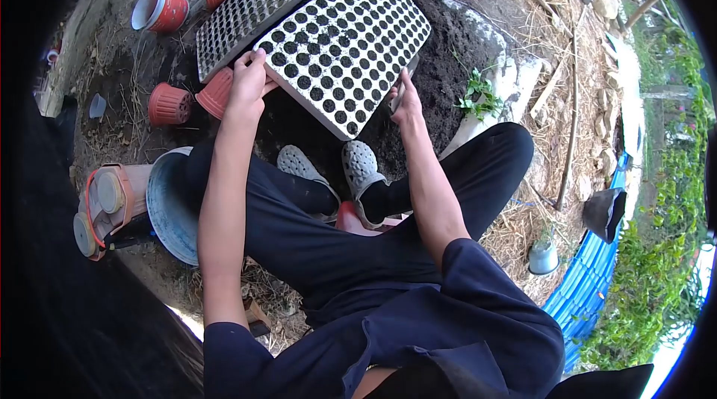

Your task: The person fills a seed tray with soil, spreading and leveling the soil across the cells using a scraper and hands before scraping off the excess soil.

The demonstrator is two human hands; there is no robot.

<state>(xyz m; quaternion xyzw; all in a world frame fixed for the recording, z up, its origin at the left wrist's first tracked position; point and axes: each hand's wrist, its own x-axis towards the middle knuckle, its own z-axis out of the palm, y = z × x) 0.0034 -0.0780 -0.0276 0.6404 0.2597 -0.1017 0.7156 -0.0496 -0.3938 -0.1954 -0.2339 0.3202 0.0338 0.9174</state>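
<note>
A white foam seedling tray (340,41), its many round cells filled with dark soil, is tilted in front of me above the ground. My left hand (250,79) grips its left corner, thumb on top and fingers underneath. At the right edge of the tray is my right hand (408,103), closed around a flat grey tool whose kind I cannot make out, partly hidden by the fingers. Behind and left of it leans a second seedling tray (250,11) with unfilled cells. Dark loose soil (447,48) is heaped to the right.
Red plastic pots lie about, one a red-and-white pot (166,12), another a ribbed pot (169,104). A blue-grey basin (170,209) stands by my left leg. Leafy weeds (478,93) grow beside the soil. Straw and sticks cover the ground at right.
</note>
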